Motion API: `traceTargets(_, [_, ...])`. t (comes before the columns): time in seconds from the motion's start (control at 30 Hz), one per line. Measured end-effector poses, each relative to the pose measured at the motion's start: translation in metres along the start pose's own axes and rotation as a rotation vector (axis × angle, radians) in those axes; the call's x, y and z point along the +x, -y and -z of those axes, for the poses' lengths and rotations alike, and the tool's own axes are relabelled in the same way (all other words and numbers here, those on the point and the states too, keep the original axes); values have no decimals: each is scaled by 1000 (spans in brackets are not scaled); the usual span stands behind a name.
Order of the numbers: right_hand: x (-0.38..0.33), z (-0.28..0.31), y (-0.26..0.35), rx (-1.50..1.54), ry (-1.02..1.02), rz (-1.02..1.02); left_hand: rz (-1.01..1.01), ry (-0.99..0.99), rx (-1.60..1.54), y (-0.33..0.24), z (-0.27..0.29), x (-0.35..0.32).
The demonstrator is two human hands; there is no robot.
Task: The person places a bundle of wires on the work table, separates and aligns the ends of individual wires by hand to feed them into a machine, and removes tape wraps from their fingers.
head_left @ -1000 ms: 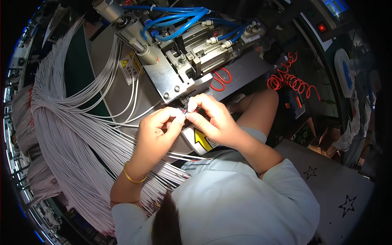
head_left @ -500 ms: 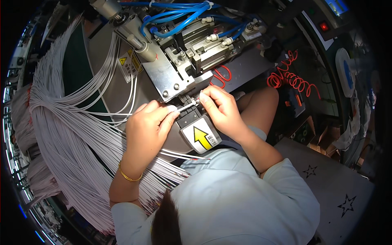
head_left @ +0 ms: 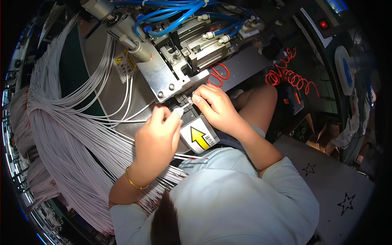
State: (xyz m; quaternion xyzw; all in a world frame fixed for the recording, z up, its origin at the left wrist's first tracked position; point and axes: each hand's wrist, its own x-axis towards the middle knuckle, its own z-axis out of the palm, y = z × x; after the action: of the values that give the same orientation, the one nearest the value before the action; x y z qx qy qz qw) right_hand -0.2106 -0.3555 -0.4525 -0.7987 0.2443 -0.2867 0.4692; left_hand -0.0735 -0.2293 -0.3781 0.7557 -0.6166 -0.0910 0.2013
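My left hand [head_left: 158, 136], a yellow bracelet on its wrist, is closed in a pinch on a white cable [head_left: 139, 121]. Its fingertips are brightly lit and slightly blurred. To the right, my right hand [head_left: 215, 108] pinches something small and shiny at the cable's end; the fingers hide most of it, and I cannot make out its kind. Both hands meet over a small black fixture [head_left: 188, 116] under the metal front block of a pneumatic press [head_left: 161, 79]. Just below the fixture sits a white plate with a yellow arrow [head_left: 199, 136].
A large bundle of white cables [head_left: 69, 134] spreads over the left side. Blue air hoses [head_left: 175, 18] run over the press. A red coiled hose [head_left: 281, 77] hangs at the right, above a grey surface with star outlines [head_left: 326, 179]. A red-lit switch [head_left: 324, 25] glows far right.
My left hand has moved right along the cable, turning, with its fingertips closer to my right hand. My right hand stays at the fixture. The whole view has shifted slightly.
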Motion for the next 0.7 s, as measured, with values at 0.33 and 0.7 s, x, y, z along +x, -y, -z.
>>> traceTargets(0.33, [-1, 0, -1, -82, -8, 33, -126, 66, 47, -2, -2, 0])
traceTargets(0.7, [1, 5, 4, -248, -53, 89, -133, 74, 57, -1, -5, 1])
